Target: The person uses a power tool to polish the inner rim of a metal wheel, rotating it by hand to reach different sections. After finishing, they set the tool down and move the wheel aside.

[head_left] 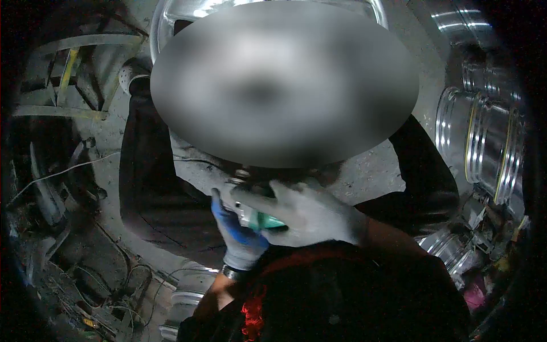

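Observation:
In the head view, my left hand (238, 236), in a grey glove with blue on it, cradles a green handheld power tool (269, 220) from the left. One blue finger or thumb points up beside it. My right hand (319, 214), in a pale grey glove, lies over the tool from the right with its fingers wrapped across it. The tool's metal nose (241, 172) points away from me. Just ahead, a large metal wheel rim (159, 31) sits between my legs, mostly hidden by a blurred oval. Whether the nose touches the rim cannot be seen.
Shiny wheel rims (481, 139) stand along the right side. Another rim (185, 296) lies at lower left. A metal frame (85, 41) with a yellow bar is at upper left. Cables (62, 171) and dark scrap cover the left floor; clutter lies at lower right.

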`<state>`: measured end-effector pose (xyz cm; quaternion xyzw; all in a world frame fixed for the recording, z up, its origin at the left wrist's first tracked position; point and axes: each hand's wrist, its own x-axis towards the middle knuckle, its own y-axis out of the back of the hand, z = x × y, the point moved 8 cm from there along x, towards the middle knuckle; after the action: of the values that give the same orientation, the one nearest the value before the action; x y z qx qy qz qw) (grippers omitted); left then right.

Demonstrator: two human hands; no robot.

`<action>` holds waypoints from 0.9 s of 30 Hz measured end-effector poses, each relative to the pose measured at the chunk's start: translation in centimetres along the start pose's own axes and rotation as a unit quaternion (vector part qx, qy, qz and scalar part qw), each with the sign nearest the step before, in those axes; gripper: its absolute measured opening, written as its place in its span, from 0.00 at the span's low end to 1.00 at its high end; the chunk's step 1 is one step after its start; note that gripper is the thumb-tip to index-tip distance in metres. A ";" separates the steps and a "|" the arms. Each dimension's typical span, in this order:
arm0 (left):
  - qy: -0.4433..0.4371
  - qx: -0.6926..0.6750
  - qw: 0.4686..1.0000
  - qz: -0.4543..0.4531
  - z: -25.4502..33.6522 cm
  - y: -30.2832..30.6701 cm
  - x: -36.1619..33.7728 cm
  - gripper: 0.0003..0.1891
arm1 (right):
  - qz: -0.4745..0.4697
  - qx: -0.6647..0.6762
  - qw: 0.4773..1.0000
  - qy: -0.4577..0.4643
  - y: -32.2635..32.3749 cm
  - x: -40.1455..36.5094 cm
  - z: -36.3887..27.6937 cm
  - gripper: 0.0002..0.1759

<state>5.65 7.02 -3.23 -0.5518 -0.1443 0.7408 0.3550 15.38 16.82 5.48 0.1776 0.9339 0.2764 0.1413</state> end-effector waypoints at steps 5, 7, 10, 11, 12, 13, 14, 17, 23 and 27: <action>0.031 -0.067 0.997 -0.023 -2.1 -1.1 -0.3 0.27 | 0.032 -0.026 0.999 0.002 0.8 -1.6 -0.4 0.50; 0.003 -0.044 0.999 -0.003 -0.8 -0.2 -0.2 0.27 | -0.032 -0.044 0.998 -0.019 -0.6 -0.2 -0.3 0.49; 0.027 -0.084 0.996 0.009 1.1 0.3 0.0 0.27 | -0.027 0.009 1.000 0.001 -1.8 2.4 -0.6 0.47; 0.009 -0.074 0.997 -0.014 1.9 0.0 0.1 0.27 | 0.003 0.012 1.000 0.027 -1.7 2.8 -1.0 0.47; -0.008 -0.065 0.997 -0.038 2.5 -0.3 0.2 0.27 | 0.005 0.013 1.000 0.026 -1.7 2.7 -1.0 0.47; -0.003 -0.065 0.998 -0.022 2.4 0.0 0.7 0.26 | 0.010 0.008 1.000 0.020 -1.7 2.6 -1.0 0.46; -0.001 -0.066 0.998 -0.024 2.1 0.0 0.6 0.26 | 0.015 0.002 1.000 0.015 -1.7 2.5 -1.0 0.46; 0.053 -0.092 0.993 -0.046 0.0 0.2 0.2 0.25 | -0.046 -0.033 0.997 -0.053 -1.2 0.9 -0.7 0.47; 0.029 -0.093 0.994 -0.041 1.0 0.3 0.2 0.23 | -0.027 -0.017 0.999 -0.033 -1.5 1.7 -1.0 0.46; -0.039 -0.067 0.996 -0.032 4.5 1.6 1.0 0.23 | 0.044 0.031 0.998 0.040 -2.3 4.6 -1.7 0.45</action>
<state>0.79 7.40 -3.38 -0.5401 -0.2253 0.7386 0.3347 10.03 16.10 4.77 0.2119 0.9382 0.2598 0.0857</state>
